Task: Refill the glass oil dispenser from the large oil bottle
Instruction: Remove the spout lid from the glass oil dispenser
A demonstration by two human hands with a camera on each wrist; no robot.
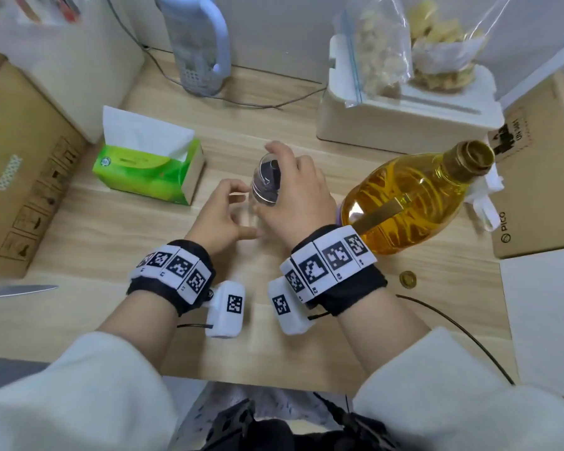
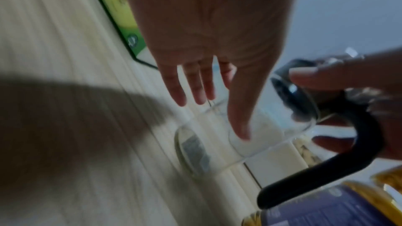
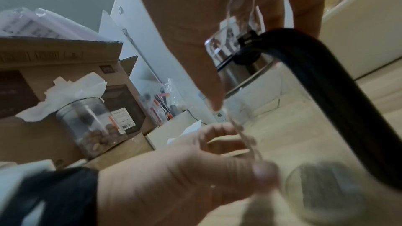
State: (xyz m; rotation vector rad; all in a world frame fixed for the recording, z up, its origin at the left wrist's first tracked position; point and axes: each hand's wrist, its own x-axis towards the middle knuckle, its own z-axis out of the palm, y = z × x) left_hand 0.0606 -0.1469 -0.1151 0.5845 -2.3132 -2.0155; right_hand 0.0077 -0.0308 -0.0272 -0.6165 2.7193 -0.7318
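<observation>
Right hand (image 1: 298,193) grips the glass oil dispenser (image 1: 265,183); left hand (image 1: 222,213) just beside.

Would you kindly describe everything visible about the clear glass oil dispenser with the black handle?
The clear glass oil dispenser stands upright on the light wooden table and looks empty. It has a dark top under a clear cover and a curved black handle. The right hand grips its top; the left hand is at its body with loosely spread fingers, contact unclear.
</observation>
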